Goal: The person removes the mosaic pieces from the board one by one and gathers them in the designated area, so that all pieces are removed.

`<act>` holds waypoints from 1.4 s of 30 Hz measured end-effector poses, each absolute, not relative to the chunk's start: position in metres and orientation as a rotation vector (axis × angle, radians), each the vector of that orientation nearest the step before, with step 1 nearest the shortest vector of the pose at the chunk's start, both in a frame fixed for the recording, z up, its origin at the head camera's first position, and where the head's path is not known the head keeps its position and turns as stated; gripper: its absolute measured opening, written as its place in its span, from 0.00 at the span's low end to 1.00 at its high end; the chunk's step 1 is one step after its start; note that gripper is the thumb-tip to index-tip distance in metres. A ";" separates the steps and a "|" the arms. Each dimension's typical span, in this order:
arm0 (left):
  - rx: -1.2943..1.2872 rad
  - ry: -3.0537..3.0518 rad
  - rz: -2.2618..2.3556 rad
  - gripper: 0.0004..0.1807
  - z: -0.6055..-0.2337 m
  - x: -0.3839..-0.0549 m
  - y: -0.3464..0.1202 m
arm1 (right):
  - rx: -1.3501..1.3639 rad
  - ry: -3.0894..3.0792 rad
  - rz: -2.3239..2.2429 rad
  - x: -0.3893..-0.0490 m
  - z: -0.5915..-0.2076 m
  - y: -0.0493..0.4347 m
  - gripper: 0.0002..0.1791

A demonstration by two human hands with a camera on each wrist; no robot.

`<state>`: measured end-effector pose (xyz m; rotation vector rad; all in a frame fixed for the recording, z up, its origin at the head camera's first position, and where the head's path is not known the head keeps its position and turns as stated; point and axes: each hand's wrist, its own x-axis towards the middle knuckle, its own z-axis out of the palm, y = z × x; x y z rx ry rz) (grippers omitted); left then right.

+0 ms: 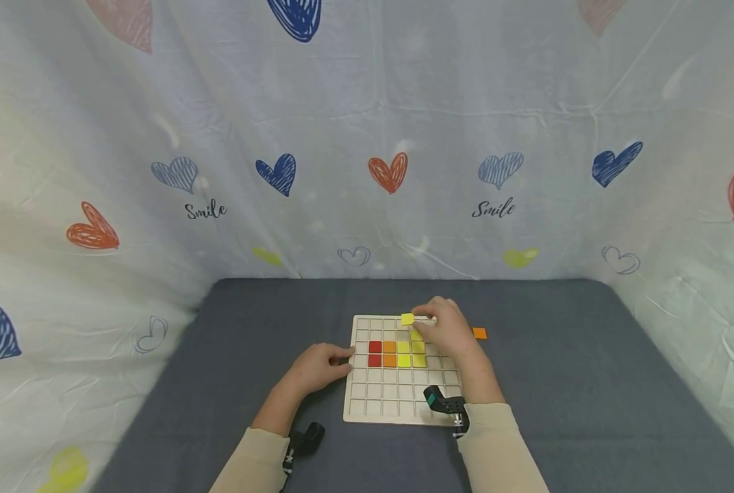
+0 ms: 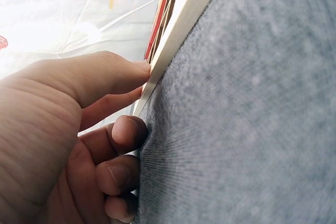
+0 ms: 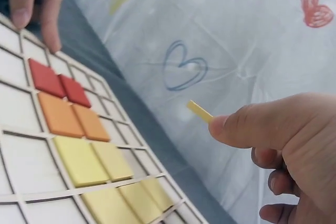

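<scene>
A square wooden grid board (image 1: 373, 409) lies on the dark table. Two red tiles (image 3: 48, 76), two orange tiles (image 3: 60, 115) and several yellow tiles (image 3: 80, 161) sit in its cells, colour beside colour. My right hand (image 1: 446, 329) pinches another yellow tile (image 3: 199, 112) between thumb and fingers, raised over the far part of the board. At the board's left edge, my left hand (image 1: 316, 368) rests with thumb and forefinger touching the rim, a small space between them. Its other fingers (image 2: 118, 174) bend loosely against the tablecloth.
A loose orange tile (image 1: 480, 333) lies on the table just right of the board, beyond the right hand. Behind the table (image 1: 268, 308) hangs a pale curtain (image 1: 342, 205) printed with hearts. A small black camera (image 1: 308, 438) is strapped at each wrist.
</scene>
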<state>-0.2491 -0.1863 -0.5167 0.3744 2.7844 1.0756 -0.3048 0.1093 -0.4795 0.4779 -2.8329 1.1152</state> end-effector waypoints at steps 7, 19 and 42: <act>0.371 2.781 1.082 0.24 -0.517 -0.248 -0.186 | 0.498 -2.734 1.187 -0.298 -0.465 0.124 0.16; 0.363 2.793 1.073 0.24 -0.518 -0.248 -0.186 | 0.412 -2.670 1.175 -0.292 -0.451 0.159 0.17; 0.376 2.792 1.078 0.24 -0.517 -0.249 -0.186 | 0.000 -2.779 1.187 -0.290 -0.480 0.233 0.19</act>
